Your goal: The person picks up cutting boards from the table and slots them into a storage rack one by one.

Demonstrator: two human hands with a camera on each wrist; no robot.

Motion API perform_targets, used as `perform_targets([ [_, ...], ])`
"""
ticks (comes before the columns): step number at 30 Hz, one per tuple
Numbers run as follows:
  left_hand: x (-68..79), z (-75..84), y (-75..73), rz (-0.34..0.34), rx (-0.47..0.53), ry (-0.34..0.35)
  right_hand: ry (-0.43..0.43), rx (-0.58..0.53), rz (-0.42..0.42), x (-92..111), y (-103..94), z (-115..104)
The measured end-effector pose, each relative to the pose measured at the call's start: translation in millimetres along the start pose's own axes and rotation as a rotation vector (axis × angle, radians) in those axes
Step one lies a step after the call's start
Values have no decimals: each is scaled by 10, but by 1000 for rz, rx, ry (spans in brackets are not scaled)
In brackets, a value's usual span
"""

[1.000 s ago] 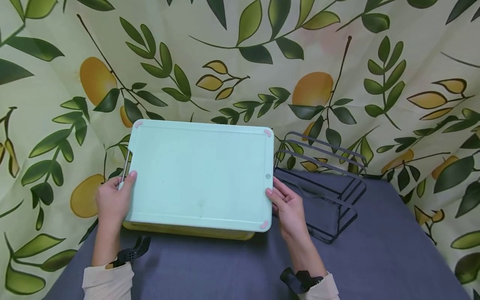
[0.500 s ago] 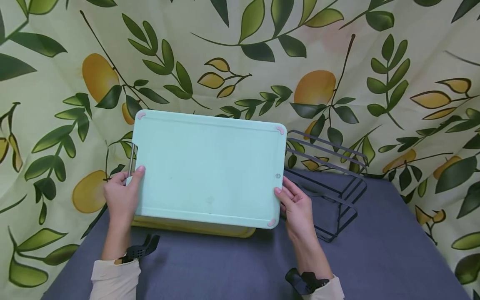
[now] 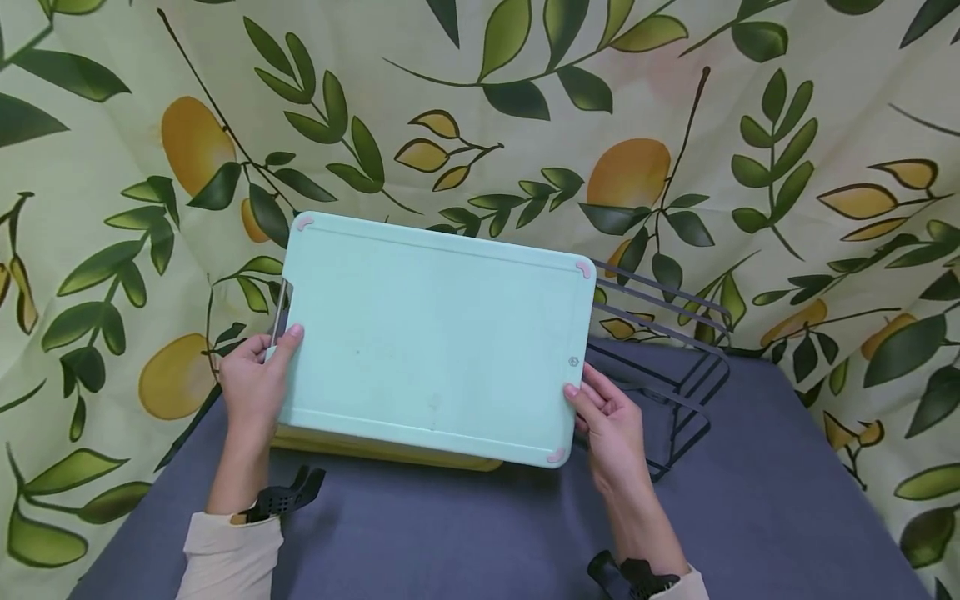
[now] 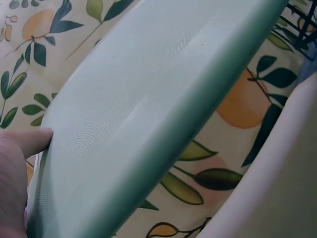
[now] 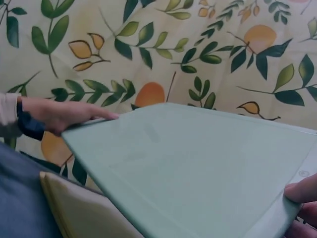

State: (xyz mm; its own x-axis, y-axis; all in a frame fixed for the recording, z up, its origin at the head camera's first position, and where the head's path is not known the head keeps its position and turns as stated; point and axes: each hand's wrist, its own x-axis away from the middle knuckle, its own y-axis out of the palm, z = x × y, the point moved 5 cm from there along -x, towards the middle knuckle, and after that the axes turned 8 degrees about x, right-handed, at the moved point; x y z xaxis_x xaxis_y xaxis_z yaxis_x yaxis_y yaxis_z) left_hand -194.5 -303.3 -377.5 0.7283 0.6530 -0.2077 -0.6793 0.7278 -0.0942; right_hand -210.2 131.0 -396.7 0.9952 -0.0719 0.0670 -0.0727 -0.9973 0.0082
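A mint-green cutting board (image 3: 435, 333) with pink corner pads is raised and tilted in the head view. My left hand (image 3: 258, 379) grips its left edge beside the metal handle bar (image 3: 281, 308), thumb on the face. On the right edge, near the lower corner, my right hand (image 3: 611, 421) pinches the board with its thumb in front. The fingers behind the board are mostly hidden. Below it lies a cream board with a yellow edge (image 3: 390, 450), mostly covered in the head view; the right wrist view shows more of this cream board (image 5: 84, 208).
A dark metal wire rack (image 3: 675, 400) stands on the table at the right, partly behind the mint board. Dark blue-grey cloth covers the table (image 3: 450, 533). A leaf-and-fruit patterned curtain (image 3: 525, 150) hangs behind.
Both hands have carried the mint board to the right, away from above the cream board. Its right side now dips a little lower and overlaps more of the rack in view.
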Motion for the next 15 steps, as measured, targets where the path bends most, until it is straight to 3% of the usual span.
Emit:
perform_targets([
  [8, 12, 40, 29, -54, 26, -65, -29, 106, -87, 14, -151, -132],
  [15, 16, 138, 201, -158, -22, -49, -20, 174, -94, 25, -323, -252],
])
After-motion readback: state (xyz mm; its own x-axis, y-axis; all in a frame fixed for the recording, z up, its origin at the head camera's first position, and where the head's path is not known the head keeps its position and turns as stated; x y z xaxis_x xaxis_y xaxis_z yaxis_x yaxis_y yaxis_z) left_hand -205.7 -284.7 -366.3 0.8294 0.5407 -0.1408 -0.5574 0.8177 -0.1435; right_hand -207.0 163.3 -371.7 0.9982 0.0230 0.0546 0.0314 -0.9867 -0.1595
